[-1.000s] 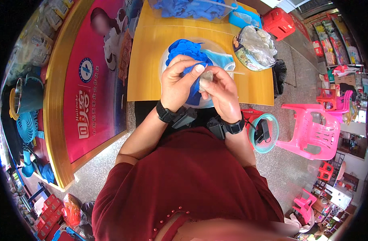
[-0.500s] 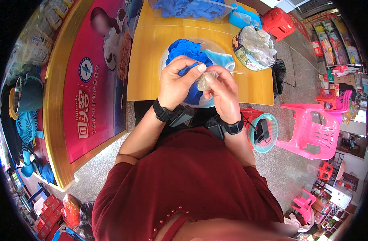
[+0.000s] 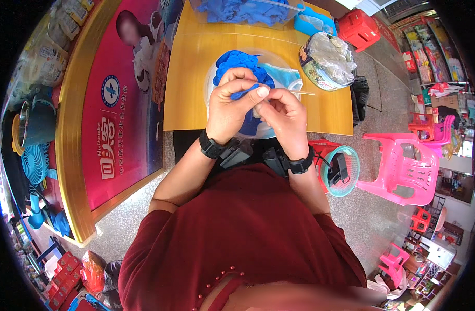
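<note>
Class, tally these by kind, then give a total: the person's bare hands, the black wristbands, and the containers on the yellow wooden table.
Bare hands: 2 (left hand, right hand)
Black wristbands: 2 (left wristband, right wristband)
Containers on the yellow wooden table: 4 (clear plastic box, blue plastic box, round patterned tin, round clear plastic dish)
Total: 8

the forearms (image 3: 186,173) slant upward and inward. the left hand (image 3: 228,106) and right hand (image 3: 285,118) sit close together, thumbs (image 3: 260,93) set against curled fingers (image 3: 238,84); their tips, partly hidden, seem to touch.
</note>
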A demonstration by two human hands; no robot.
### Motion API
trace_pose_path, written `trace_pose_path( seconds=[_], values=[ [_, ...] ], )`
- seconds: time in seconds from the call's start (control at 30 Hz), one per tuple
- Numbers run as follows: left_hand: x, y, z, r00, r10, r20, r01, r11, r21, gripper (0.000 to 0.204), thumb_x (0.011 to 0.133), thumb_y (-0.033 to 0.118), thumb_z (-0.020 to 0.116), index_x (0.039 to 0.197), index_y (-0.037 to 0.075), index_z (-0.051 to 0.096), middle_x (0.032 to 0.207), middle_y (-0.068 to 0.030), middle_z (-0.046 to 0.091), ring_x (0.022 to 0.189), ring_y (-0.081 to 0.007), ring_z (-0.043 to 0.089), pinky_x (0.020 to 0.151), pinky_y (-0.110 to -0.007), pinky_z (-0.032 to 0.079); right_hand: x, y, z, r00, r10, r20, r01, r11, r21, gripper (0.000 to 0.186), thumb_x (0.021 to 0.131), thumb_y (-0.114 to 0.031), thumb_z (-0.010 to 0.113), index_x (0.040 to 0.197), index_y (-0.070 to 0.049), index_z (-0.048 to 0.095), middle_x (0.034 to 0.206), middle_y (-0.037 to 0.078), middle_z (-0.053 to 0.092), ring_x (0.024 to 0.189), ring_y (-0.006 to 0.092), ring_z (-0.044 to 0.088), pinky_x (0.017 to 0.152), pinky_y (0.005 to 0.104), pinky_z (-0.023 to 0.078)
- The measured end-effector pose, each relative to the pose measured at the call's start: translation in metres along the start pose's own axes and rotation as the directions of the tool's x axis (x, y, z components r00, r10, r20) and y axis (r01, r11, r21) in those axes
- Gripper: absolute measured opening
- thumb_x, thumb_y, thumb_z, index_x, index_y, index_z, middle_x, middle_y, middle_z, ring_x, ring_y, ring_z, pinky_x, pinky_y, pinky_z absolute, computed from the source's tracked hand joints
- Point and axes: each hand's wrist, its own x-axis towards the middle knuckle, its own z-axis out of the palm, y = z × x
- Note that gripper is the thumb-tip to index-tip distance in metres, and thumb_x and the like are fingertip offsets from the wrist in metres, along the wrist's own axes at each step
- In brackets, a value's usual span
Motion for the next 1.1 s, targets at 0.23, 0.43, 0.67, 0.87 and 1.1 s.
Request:
trace_pose_path(
  seconds=[0.23, 0.43, 0.67, 0.87, 1.1],
  values=[
    [0.001, 0.001, -0.001, 0.996, -0.091, 0.004, 0.090, 0.979, -0.184, 0.009, 0.081, 0.001, 0.070, 0.090, 0.002, 0.071, 0.102, -0.0037, 0.057, 0.096, -0.0138, 0.053, 0.087, -0.028, 0.042, 0.000, -0.001, -0.004, 0.994, -0.012, 0.107, -0.005, 0.987, 0.163, 0.015, 0.086, -0.001, 0.063, 0.101, 0.001, 0.059, 0.098, 0.004, 0.060, 0.072, 0.0078, 0.055, 0.058, 0.0217, 0.045],
    [-0.007, 0.004, 0.010, 0.997, -0.069, -0.028, 0.066, 0.995, -0.078, 0.009, 0.078, 0.004, 0.073, 0.087, 0.003, 0.071, 0.101, -0.0037, 0.057, 0.097, -0.0138, 0.052, 0.088, -0.027, 0.041, 0.004, -0.001, 0.002, 0.997, 0.075, -0.014, -0.074, 0.996, 0.053, 0.017, 0.086, -0.007, 0.066, 0.101, -0.002, 0.060, 0.078, 0.001, 0.061, 0.061, 0.0058, 0.053, 0.053, 0.0201, 0.043],
    [-0.003, -0.005, 0.005, 0.996, -0.076, -0.036, 0.073, 0.993, -0.092, 0.010, 0.082, 0.009, 0.070, 0.088, 0.002, 0.071, 0.102, -0.0029, 0.057, 0.096, -0.0127, 0.052, 0.087, -0.026, 0.041, 0.003, -0.009, -0.003, 0.965, 0.212, 0.152, -0.260, 0.830, 0.494, 0.020, 0.087, -0.004, 0.062, 0.106, -0.001, 0.058, 0.092, 0.006, 0.063, 0.071, 0.0117, 0.062, 0.064, 0.0240, 0.053],
    [-0.002, 0.001, 0.004, 0.987, -0.160, 0.011, 0.158, 0.953, -0.257, 0.015, 0.087, 0.013, 0.066, 0.092, 0.000, 0.071, 0.107, -0.0032, 0.056, 0.097, -0.0117, 0.053, 0.086, -0.026, 0.043, 0.004, 0.004, -0.009, 0.978, 0.128, 0.163, -0.175, 0.932, 0.317, 0.022, 0.089, -0.007, 0.061, 0.109, 0.001, 0.057, 0.092, 0.005, 0.062, 0.068, 0.0113, 0.059, 0.060, 0.0228, 0.049],
    [-0.002, -0.001, 0.002, 0.987, -0.145, 0.061, 0.156, 0.952, -0.263, 0.015, 0.086, 0.010, 0.067, 0.099, 0.004, 0.070, 0.109, -0.0048, 0.055, 0.101, -0.0125, 0.053, 0.084, -0.025, 0.046, 0.005, -0.005, -0.003, 0.979, 0.118, 0.167, -0.142, 0.980, 0.138, 0.015, 0.088, -0.008, 0.062, 0.101, -0.001, 0.059, 0.082, 0.003, 0.061, 0.059, 0.0055, 0.050, 0.049, 0.0197, 0.039]
  ],
)
